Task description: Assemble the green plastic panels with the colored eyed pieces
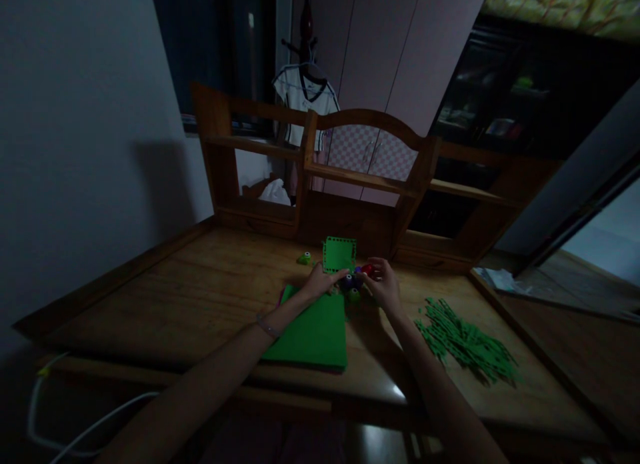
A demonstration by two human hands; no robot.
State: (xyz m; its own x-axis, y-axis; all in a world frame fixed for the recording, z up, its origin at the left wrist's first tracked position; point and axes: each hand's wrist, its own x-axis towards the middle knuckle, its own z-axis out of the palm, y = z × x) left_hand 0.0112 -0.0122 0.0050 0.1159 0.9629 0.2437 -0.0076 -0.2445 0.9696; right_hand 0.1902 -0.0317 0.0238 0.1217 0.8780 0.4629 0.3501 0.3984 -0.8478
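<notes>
A red rounded piece (369, 269), perhaps a craft punch, is between the fingers of my right hand (384, 285). My left hand (320, 281) reaches in from the other side, one finger stretched toward a dark blue rounded piece (349, 281); its other fingers are partly hidden. Close by sit a small purple piece (357, 270) and a lime-green one (354, 295). Just beyond the hands is a green square sheet (340, 252) with a row of holes along its edges. Under my left forearm lies a stack of green sheets (315, 334).
Another lime-green piece (305, 258) stands left of the holed sheet. A loose heap of green punched strips (467, 344) lies on the right of the wooden table (200, 297). A wooden shelf unit (360, 177) rises along the back edge. White cable (35, 401) hangs at the front left.
</notes>
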